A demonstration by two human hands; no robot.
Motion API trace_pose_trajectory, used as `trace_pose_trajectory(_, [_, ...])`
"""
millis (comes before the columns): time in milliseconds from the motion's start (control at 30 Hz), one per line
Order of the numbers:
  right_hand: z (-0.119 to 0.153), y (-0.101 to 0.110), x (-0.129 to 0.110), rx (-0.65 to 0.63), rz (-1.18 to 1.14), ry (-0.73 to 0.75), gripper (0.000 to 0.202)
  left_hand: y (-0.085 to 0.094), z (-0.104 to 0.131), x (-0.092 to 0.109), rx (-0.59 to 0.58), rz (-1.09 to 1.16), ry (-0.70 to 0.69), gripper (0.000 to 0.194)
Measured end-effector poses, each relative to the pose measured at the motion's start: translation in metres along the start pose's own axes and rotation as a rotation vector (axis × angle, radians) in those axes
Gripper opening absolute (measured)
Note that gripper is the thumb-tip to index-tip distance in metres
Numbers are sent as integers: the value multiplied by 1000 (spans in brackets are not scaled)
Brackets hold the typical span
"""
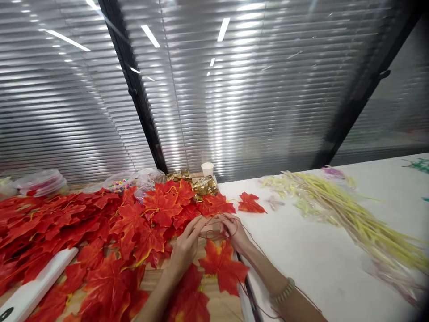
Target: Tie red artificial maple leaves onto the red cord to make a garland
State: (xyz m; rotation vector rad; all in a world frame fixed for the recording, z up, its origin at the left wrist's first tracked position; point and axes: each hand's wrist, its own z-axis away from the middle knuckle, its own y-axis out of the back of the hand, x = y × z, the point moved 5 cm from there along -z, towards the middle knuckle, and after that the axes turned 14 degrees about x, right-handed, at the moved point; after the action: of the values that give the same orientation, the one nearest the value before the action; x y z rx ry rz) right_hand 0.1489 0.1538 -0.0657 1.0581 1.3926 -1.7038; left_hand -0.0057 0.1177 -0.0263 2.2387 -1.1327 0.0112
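Both my hands are raised over the wooden table, close together, with a thin dark red cord (252,235) between them. My left hand (188,241) has its fingertips pinched on the cord. My right hand (233,230), with a beaded bracelet on the wrist, pinches the cord too, and loops of it hang around the fingers and trail down along the forearm. Just below the hands lies a red-orange artificial maple leaf (224,266). A large heap of red artificial maple leaves (147,223) spreads to the left. Exactly where the fingertips meet the cord is too small to make out.
A white bar-shaped object (40,284) lies at the lower left. Behind the leaves are clear plastic tubs (42,182), gold wrappers (204,185) and a paper cup (207,169). Yellow strips (348,214) lie on the white table (301,273) at right. Glass with blinds stands behind.
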Motion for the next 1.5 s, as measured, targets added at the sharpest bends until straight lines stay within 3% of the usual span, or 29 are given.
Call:
trace_pose_trajectory(333, [-1,3,1,63,-32,-27,23,5,0,4,131,98,-88,38])
trace_pose_trajectory(400, [0,3,1,56,-31,-40,23,9,-3,3,168,123,-8,30])
trace_pose_trajectory(567, [1,3,1,41,-21,-63,23,12,-5,-7,252,249,342,14])
trace_pose_trajectory(700, [1,2,1,22,-37,-78,22,11,-2,-11,298,264,459,9])
trace_pose_trajectory(933, [0,4,-2,62,-90,-105,22,10,-3,-14,277,339,586,14])
trace_pose_trajectory(1200, [-5,4,-4,6,-144,-74,18,-3,1,-18,245,586,871,26])
trace_pose_trajectory(1500, [-9,8,-2,-9,-160,-69,22,-18,8,-15,100,703,920,28])
